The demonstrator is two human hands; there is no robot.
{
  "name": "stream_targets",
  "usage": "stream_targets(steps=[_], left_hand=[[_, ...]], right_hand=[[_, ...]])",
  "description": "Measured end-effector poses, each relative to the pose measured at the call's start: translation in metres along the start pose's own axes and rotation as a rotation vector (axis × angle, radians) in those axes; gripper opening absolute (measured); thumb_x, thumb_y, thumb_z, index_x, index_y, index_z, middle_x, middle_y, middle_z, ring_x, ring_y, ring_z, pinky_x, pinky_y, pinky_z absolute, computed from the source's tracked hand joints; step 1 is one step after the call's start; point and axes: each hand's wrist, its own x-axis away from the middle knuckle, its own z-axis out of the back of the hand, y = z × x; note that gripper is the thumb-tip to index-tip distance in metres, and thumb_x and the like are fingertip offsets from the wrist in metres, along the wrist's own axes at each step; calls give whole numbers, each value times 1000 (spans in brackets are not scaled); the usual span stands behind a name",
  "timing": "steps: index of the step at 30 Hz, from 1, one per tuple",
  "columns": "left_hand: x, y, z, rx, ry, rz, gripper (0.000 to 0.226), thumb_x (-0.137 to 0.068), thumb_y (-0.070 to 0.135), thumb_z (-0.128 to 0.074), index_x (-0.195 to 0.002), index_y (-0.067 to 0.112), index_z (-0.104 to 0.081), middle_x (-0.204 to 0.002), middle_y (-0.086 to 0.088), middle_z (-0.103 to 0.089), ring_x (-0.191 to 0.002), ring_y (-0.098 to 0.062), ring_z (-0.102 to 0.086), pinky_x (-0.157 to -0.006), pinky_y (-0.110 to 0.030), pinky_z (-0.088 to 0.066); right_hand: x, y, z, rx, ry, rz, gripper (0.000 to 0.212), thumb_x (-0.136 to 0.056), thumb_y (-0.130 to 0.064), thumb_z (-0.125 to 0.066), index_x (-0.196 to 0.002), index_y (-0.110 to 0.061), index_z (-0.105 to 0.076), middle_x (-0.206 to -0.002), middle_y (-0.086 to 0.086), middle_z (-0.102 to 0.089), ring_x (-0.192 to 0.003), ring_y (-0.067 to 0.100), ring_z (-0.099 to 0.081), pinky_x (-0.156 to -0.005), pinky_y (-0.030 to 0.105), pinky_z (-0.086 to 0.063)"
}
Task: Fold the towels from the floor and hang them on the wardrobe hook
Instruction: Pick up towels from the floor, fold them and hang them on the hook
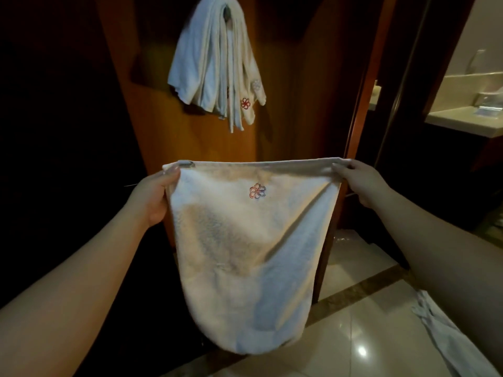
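A white towel (245, 254) with a small red flower emblem hangs doubled in front of me, its top edge stretched level. My left hand (155, 194) pinches the top left corner and my right hand (359, 180) pinches the top right corner. Above, several folded white towels (215, 63) hang from the hook (227, 13) on the wooden wardrobe panel (163, 126). Another white towel (449, 338) lies on the floor at the lower right, partly behind my right forearm.
The wardrobe interior to the left is dark. A wooden door frame (362, 104) stands to the right, with a bathroom counter (468, 121) beyond it. Glossy tiles (353, 336) with a dark inlaid strip cover the floor.
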Motion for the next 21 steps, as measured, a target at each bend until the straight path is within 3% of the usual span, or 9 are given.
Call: stream_targets(steps=[4,9,11,13,15,17,19,21], left_hand=[[-1,1,8,40,95,93,23,-103,26,-52,-116,15,-67,-108,-9,-73,-91,-21,-73,-87,-41,-55],[5,-1,-2,127,257,190,30,-102,21,-56,-127,5,-62,-127,-16,-66,-106,-27,-67,-81,-40,-54],[10,-3,-12,141,259,194,33,-103,20,-53,-131,3,-59,-131,-18,-62,-112,-31,-64,-82,-39,-52],[18,-7,-25,160,253,185,38,-103,22,-53,-135,2,-56,-127,-17,-63,-110,-32,-64,-81,-38,-51],[29,-10,-40,162,277,165,32,-101,23,-57,-127,5,-61,-114,-12,-66,-95,-28,-66,-77,-35,-52],[39,-15,-54,172,290,153,18,-98,24,-60,-110,13,-69,-103,-10,-68,-93,-29,-66,-82,-37,-52],[51,-19,-69,146,295,155,16,-92,31,-65,-96,17,-73,-96,-6,-74,-91,-28,-70,-83,-42,-55],[62,-22,-83,99,287,134,18,-90,37,-68,-90,20,-76,-92,-4,-78,-90,-27,-74,-79,-41,-59]], right_hand=[[4,-6,-12,-49,-130,8,33,-96,-44,-62,-120,-23,-67,-114,0,-72,-107,20,-69,-101,46,-53],[13,-11,-43,-215,-137,-123,26,-101,-29,-57,-117,-12,-67,-91,1,-78,-91,22,-74,-78,36,-59],[22,-14,-59,-281,-171,-193,24,-101,-28,-58,-117,-12,-65,-94,1,-77,-90,19,-74,-73,33,-57],[33,-15,-77,-388,-201,-240,27,-103,-29,-57,-124,-13,-61,-109,4,-74,-99,21,-72,-76,33,-56],[46,-18,-96,-467,-215,-245,29,-104,-31,-54,-126,-14,-59,-117,5,-71,-106,22,-69,-81,35,-56],[60,-22,-114,-455,-219,-181,27,-105,-35,-50,-119,-18,-65,-117,5,-73,-104,21,-71,-89,38,-57],[77,-29,-131,-429,-198,-119,27,-103,-39,-48,-108,-25,-70,-109,1,-76,-99,19,-73,-93,42,-56],[95,-39,-147,-336,-128,-58,29,-101,-48,-46,-93,-34,-70,-96,-8,-76,-94,14,-72,-87,39,-56]])
